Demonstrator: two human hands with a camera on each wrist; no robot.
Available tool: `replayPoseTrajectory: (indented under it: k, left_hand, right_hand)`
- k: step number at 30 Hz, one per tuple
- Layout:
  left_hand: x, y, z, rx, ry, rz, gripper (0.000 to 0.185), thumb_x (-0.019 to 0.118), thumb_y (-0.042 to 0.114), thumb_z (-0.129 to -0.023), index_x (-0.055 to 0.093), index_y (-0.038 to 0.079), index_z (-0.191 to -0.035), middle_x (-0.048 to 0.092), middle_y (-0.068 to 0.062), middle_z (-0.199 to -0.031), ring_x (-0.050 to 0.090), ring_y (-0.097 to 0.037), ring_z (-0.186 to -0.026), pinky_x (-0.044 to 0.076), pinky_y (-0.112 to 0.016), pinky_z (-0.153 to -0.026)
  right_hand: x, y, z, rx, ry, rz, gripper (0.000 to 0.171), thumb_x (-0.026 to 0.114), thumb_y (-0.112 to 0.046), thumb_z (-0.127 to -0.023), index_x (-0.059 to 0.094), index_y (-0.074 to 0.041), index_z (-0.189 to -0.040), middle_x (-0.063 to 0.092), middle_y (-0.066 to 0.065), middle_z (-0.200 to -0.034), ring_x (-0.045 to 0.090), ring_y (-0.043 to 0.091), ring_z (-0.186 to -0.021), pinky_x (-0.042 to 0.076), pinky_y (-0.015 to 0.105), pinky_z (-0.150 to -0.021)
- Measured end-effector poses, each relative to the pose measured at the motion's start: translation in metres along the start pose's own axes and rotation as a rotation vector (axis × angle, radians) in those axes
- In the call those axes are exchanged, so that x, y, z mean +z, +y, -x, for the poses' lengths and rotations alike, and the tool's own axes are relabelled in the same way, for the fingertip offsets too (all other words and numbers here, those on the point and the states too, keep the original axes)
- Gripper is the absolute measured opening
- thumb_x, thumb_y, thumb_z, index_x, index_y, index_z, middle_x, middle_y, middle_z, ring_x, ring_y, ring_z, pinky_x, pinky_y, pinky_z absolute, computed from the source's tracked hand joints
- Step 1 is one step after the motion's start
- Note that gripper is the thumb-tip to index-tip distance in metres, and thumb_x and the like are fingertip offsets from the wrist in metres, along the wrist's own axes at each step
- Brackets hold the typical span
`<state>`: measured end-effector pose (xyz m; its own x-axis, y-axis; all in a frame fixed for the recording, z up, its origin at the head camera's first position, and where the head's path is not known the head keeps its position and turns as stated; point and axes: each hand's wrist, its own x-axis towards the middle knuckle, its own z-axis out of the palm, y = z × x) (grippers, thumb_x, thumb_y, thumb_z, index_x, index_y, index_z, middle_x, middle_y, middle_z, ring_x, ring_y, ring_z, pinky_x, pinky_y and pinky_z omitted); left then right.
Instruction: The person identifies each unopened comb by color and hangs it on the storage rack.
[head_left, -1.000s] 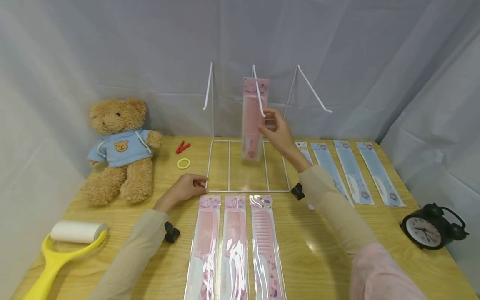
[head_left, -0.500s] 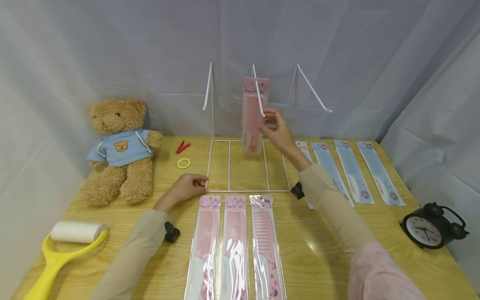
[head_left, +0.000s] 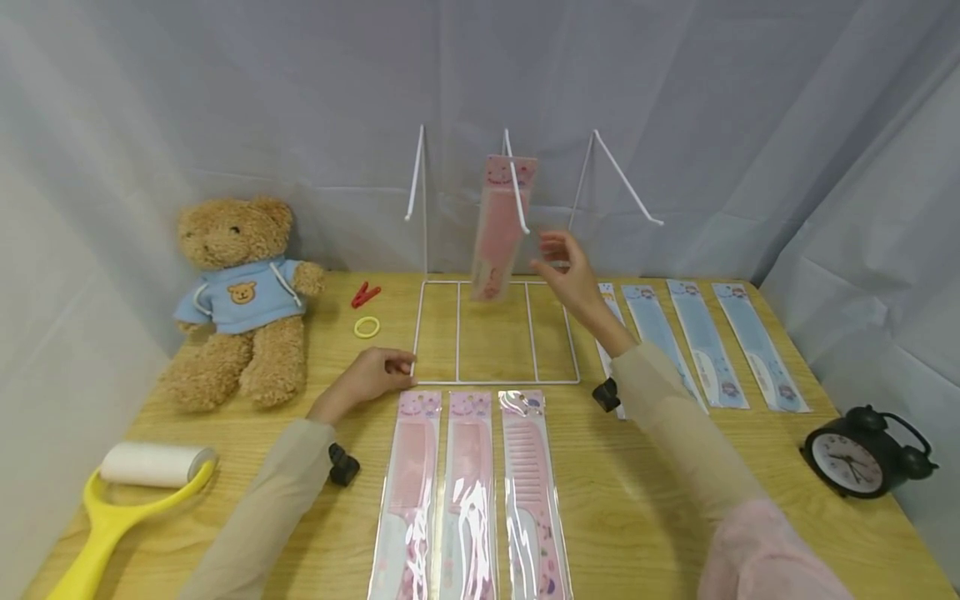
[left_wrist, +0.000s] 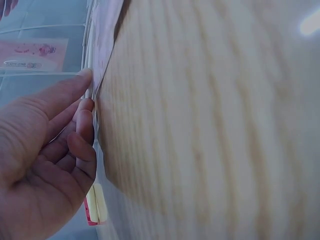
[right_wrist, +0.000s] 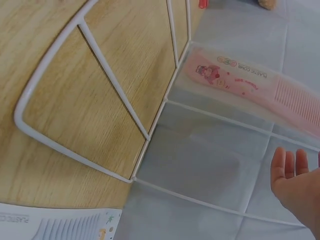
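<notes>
A pink packaged comb [head_left: 498,229] hangs from the middle hook of a white wire rack [head_left: 421,333], its lower end swung left. My right hand [head_left: 567,267] hovers just right of it with straight fingers, holding nothing. In the right wrist view the comb [right_wrist: 240,85] hangs beyond the rack's base wires [right_wrist: 115,80], clear of my right hand [right_wrist: 295,182]. My left hand [head_left: 372,372] rests on the table at the rack's front left corner. The left wrist view shows the fingers [left_wrist: 80,125] of my left hand [left_wrist: 45,150] touching the wire there.
Three pink packaged combs [head_left: 468,483] lie in front of the rack and several blue ones [head_left: 705,342] to its right. A teddy bear [head_left: 240,292], red clip [head_left: 365,293] and yellow hair band [head_left: 367,327] sit at the left. A lint roller [head_left: 127,492] lies front left, an alarm clock [head_left: 862,454] front right.
My right hand has let go of the hanging comb and drawn back a little to the right. The comb's lower end has swung left and back. The left hand has not moved.
</notes>
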<state>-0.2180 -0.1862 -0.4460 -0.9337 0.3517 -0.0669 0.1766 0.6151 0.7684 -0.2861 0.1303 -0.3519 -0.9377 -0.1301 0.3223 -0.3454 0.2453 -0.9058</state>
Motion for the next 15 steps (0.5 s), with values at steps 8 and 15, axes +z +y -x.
replayPoseTrajectory:
  k: [8,15]
  left_hand:
    - [0.001,0.000,0.000,0.006,0.000,-0.007,0.037,0.070,0.005,-0.084,0.061,-0.012,-0.116,0.065,-0.012,-0.087,0.053,-0.012,-0.073,0.045,-0.026,-0.068]
    - [0.001,0.001,0.000,-0.007,-0.005,-0.001,0.039,0.070,0.006,-0.084,0.061,-0.012,-0.118,0.065,-0.013,-0.089,0.054,-0.012,-0.075,0.045,-0.026,-0.069]
  right_hand:
    - [-0.008,0.003,0.019,-0.014,0.039,-0.002,0.039,0.061,0.000,-0.090,0.047,0.007,-0.125,0.053,0.027,-0.117,0.050,0.011,-0.094,0.042,0.021,-0.081]
    - [-0.008,0.005,0.039,0.026,0.015,0.042,0.035,0.060,0.001,-0.089,0.050,0.006,-0.123,0.055,0.026,-0.114,0.050,0.013,-0.092,0.041,0.023,-0.079]
